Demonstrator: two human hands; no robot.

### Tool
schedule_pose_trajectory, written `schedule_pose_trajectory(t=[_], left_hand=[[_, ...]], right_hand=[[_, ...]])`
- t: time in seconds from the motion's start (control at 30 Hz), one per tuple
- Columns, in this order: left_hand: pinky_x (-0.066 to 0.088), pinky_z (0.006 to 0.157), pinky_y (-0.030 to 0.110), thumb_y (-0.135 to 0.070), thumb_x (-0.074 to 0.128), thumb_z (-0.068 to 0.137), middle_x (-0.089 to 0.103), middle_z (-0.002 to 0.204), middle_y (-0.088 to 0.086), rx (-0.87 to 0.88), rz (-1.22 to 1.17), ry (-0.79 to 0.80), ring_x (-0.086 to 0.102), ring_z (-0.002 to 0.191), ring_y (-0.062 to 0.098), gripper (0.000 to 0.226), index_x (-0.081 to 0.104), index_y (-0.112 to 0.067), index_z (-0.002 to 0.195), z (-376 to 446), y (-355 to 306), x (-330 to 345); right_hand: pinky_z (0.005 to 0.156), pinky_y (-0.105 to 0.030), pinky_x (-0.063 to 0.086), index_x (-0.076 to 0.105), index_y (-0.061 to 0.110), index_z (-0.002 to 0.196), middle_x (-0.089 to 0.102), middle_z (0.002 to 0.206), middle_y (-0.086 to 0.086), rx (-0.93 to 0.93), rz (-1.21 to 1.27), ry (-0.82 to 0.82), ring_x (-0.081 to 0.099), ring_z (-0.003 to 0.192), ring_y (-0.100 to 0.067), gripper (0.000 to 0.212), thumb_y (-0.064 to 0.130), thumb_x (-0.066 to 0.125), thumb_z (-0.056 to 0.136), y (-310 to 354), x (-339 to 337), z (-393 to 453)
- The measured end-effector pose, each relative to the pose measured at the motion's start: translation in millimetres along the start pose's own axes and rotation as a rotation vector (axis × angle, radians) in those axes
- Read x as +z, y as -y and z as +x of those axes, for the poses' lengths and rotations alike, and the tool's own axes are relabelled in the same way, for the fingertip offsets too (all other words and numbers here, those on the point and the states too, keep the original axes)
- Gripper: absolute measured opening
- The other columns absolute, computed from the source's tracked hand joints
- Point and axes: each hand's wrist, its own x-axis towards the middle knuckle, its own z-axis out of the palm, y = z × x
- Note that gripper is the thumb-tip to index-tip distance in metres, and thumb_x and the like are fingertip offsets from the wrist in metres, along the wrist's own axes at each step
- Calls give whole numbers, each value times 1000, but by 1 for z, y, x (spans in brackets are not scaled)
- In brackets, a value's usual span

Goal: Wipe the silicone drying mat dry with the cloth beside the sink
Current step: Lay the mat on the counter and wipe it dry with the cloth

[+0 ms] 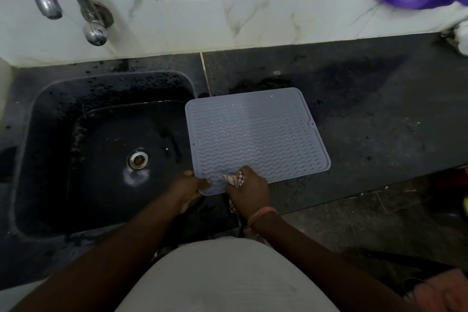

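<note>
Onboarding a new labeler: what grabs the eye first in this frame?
The grey silicone drying mat lies on the dark counter just right of the black sink, its left edge over the basin. At its near edge, the left hand pinches the mat's corner while the right hand holds a bunched striped cloth on it. A curved chrome tap juts from the marble wall, upper left.

Grey ribbed mat [255, 134] flat; striped cloth [234, 178] bunched atop.

Dim marble-tiled wall [202, 20], dark countertop [367, 109]
</note>
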Motion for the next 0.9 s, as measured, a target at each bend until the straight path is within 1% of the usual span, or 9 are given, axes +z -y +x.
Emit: schedule_pose_trajectory(t=[0.1,0.2,0.27,0.37,0.53,0.6,0.7,0.8,0.9], left_hand=[[61,76,32,16,62,87,65,122,23,1,5,-46,63,113,37,38,58,10,125,4,2,0],[56,95,42,6,67,89,69,121,22,-19,36,-40,65,114,36,33,64,4,122,7,2,-4],[53,101,43,-1,66,93,72,116,18,-34,74,-4,68,110,32,25,68,-3,118,9,1,-7],[57,95,41,-5,54,99,75,113,13,-36,76,-4,71,106,29,26,69,-5,120,12,-2,-10],[60,72,33,-8,41,103,77,104,11,-68,14,-47,72,98,27,31,71,-7,110,2,-7,-9],[59,81,36,-6,41,102,75,112,15,-74,11,-8,71,103,29,31,69,-5,115,-1,-8,-11],[57,76,33,-9,42,103,75,107,13,-79,21,8,71,97,26,28,68,-6,114,-4,-7,-10],[55,73,29,-16,50,103,73,105,6,-38,55,-25,69,94,20,21,64,-11,117,-7,-2,-4],[56,84,37,-4,61,96,69,119,12,78,121,-14,67,102,24,30,58,-9,125,-2,2,-4]], right_hand=[[49,-6,31,48,18,74,57,71,5,-5,-16,73,52,64,-7,27,15,75,78,8,10,-2],[54,-16,32,51,15,74,63,72,-1,-13,-11,114,54,64,-10,25,26,74,77,14,18,-3],[50,-13,29,50,17,74,59,68,4,-27,1,128,49,60,-5,29,38,70,74,19,17,-5],[49,-5,31,56,13,77,56,67,10,5,53,175,47,56,1,35,44,74,76,23,19,-7],[57,-16,40,61,11,77,64,73,3,86,79,221,59,67,-11,32,39,77,78,31,31,-3],[73,-29,56,69,9,84,72,82,-2,234,236,317,68,78,-17,29,34,80,74,31,30,4],[84,-38,60,77,7,101,77,95,-10,511,814,390,73,87,-22,21,8,76,79,29,14,7],[77,-31,59,76,6,103,77,97,-11,513,966,237,74,90,-21,20,0,70,85,10,-20,9],[74,-39,61,75,9,85,77,84,-9,462,587,-101,74,81,-23,15,23,78,81,-32,-66,16]])
